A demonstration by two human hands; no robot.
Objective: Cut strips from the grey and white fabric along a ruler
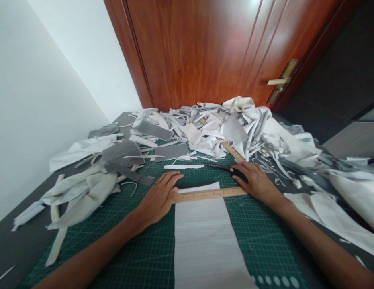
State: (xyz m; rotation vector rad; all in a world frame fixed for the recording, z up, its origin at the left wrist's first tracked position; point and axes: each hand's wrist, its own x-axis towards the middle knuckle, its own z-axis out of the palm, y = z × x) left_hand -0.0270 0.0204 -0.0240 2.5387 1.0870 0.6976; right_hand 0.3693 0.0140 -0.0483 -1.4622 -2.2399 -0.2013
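Observation:
A wooden ruler (pixel 209 195) lies crosswise over the upper part of a long white fabric strip (pixel 205 241). A short end of the strip shows beyond the ruler. My left hand (pixel 159 194) lies at the ruler's left end, fingers stretched out and thumb at its edge. At the other end is my right hand (pixel 254 180), its fingers closed over the dark handles of what look like black scissors (pixel 218 166). Their thin blades point left, apart from the strip. Just past the blade tips rests a narrow white offcut (pixel 183 166).
A green gridded cutting mat (pixel 138 249) covers the dark table (pixel 12 245). Grey and white fabric scraps (pixel 193 128) are heaped at the back, with more cloth (pixel 90 192) at left and right. Another wooden ruler (pixel 230 149) pokes out. Behind stands a wooden door (pixel 199 52).

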